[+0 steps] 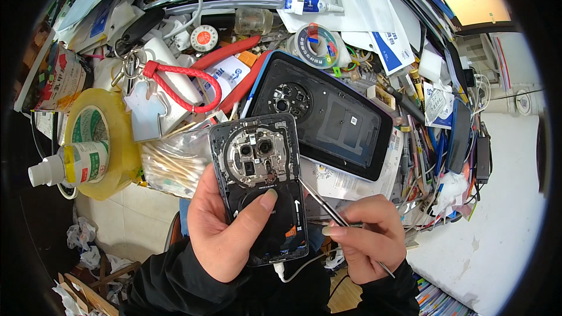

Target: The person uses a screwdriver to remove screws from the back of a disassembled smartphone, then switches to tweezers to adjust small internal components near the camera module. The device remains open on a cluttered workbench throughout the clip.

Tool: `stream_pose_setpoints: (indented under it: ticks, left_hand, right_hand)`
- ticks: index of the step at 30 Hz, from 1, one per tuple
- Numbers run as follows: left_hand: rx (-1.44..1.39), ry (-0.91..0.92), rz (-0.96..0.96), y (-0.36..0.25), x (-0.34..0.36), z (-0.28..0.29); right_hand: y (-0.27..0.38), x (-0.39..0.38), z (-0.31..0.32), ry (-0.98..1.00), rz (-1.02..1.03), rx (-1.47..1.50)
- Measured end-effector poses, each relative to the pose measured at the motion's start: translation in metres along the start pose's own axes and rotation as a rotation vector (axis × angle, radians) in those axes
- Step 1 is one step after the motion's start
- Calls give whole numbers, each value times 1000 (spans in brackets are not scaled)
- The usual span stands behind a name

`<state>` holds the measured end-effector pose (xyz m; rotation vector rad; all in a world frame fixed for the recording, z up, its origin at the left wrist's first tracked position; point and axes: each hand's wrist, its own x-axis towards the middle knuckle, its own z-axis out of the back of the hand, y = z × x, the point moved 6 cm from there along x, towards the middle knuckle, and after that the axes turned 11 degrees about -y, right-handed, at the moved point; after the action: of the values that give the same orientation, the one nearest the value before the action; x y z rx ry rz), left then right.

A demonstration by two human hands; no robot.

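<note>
My left hand [225, 228] grips an opened smartphone [287, 210] whose back is off, so its camera module [264, 147] and black inner cover show. The thumb lies across the dark middle of the phone. A white charging cable [280, 269] is plugged into its lower end. In my right hand [374, 237], thumb and forefinger pinch slim metal tweezers [319, 200], with the tip close to the phone's right edge; whether it touches I cannot tell. Behind the phone lies a detached dark phone back cover [351, 131] with a round camera window, inner side up.
Clutter crowds the bench: a yellow tape roll [120, 158], a small spray bottle [70, 164], a bag of cotton swabs [175, 166], keys with a red braided strap [187, 70], a solder wire spool [316, 46]. Several pens and tools [415, 164] stand at right.
</note>
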<state>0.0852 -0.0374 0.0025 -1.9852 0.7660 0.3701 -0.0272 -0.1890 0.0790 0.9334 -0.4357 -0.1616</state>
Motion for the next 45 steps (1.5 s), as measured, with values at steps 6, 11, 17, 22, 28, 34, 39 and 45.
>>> stream_pose_setpoints:
  ticks: [6, 11, 17, 22, 28, 34, 39, 45]
  left_hand:
    - [51, -10, -13, -2, -1, -4]
    - [39, -7, 35, -3, -2, -6]
    - [3, -8, 36, -3, -1, -9]
    - [3, -31, 29, -2, -2, -8]
    - [-53, 42, 32, -4, -1, -8]
    - [-56, 41, 36, -4, -2, -8]
    - [1, -16, 36, -3, -2, -8]
    - [-65, -9, 101, -1, -1, -6]
  right_hand:
    - [4, 4, 0, 20, 29, -59]
    - [2, 15, 21, -156, 25, -177]
    - [-21, 26, 34, -359, -202, -187]
    - [-15, 31, 30, -285, -120, -244]
    - [-32, 19, 27, -446, -432, 86]
    - [-37, 22, 26, -444, -438, 140]
    - [-38, 22, 27, -446, -461, 153]
    - [-27, 17, 23, -409, -452, 283]
